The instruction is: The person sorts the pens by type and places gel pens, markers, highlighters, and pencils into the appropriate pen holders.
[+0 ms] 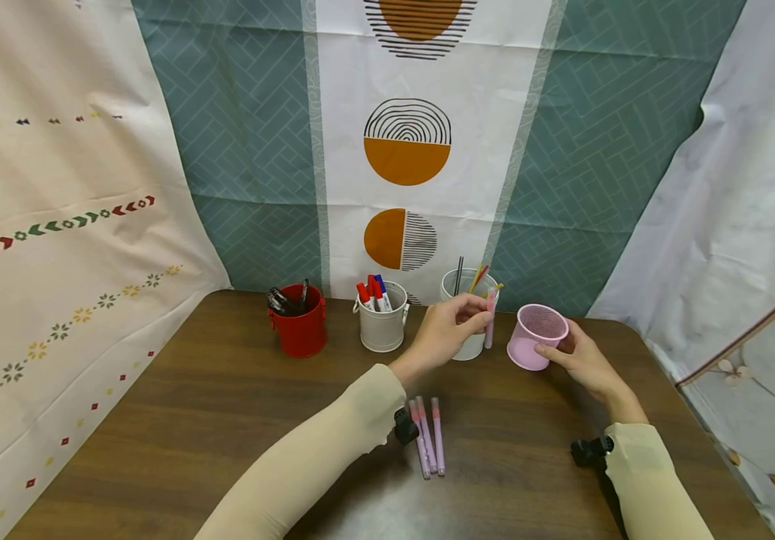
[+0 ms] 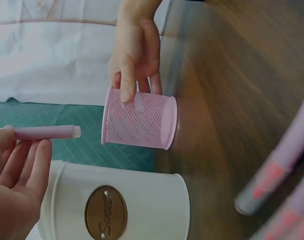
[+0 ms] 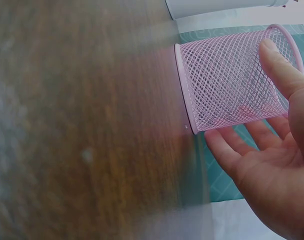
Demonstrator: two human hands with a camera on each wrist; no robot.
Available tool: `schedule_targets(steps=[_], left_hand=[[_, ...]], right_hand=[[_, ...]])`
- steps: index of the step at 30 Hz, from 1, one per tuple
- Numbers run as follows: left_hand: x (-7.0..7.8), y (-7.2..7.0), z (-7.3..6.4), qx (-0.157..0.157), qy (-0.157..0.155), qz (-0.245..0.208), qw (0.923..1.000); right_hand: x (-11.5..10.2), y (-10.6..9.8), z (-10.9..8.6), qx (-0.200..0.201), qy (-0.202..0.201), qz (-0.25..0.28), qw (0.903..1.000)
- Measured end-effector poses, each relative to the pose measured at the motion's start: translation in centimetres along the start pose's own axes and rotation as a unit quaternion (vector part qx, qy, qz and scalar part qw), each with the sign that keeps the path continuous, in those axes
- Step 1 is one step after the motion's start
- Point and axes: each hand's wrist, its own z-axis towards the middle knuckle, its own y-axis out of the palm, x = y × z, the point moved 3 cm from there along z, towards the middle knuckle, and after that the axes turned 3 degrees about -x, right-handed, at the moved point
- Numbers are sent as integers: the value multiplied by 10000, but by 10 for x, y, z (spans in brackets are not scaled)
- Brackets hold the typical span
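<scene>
My left hand [image 1: 451, 326] pinches a pink felt-tip pen [image 1: 490, 321] and holds it upright in front of a white bucket on the right. In the left wrist view the pen [image 2: 44, 132] points its pale end towards a pink mesh pen holder [image 2: 139, 120]. That holder [image 1: 529, 346] has no visible contents and leans slightly in my right hand [image 1: 586, 360]. Thumb and fingers grip it from opposite sides, as the right wrist view shows. Three more pink felt-tip pens [image 1: 438, 442] lie side by side on the table below my left forearm.
Along the back of the wooden table [image 1: 238, 450] stand a red bucket [image 1: 301, 337] of black pens and a white bucket [image 1: 382, 334] with red and blue markers. The right white bucket [image 2: 152, 205] bears a "Sweet" badge and holds thin sticks. Curtains [image 1: 245, 150] hang behind.
</scene>
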Motion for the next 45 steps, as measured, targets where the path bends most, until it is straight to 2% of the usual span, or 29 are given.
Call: schedule_targets(steps=[8, 16, 25, 33, 37, 45], left_hand=[[7, 16, 26, -53, 207, -126, 9997], [7, 32, 46, -270, 223, -318, 9989], [5, 44, 64, -289, 251, 242, 9990], [7, 56, 73, -361, 352, 560, 9972], [5, 61, 74, -406, 261, 623, 9969], [0, 70, 77, -205, 299, 896, 9953]], right_hand=[[1, -2, -1, -29, 52, 2, 10000], [2, -2, -4, -61, 126, 20, 9999], [4, -2, -1, -102, 118, 68, 9999], [6, -3, 0, -168, 75, 145, 9997], [5, -2, 0, -207, 38, 164, 9996], [3, -3, 0, -259, 70, 254, 9993]])
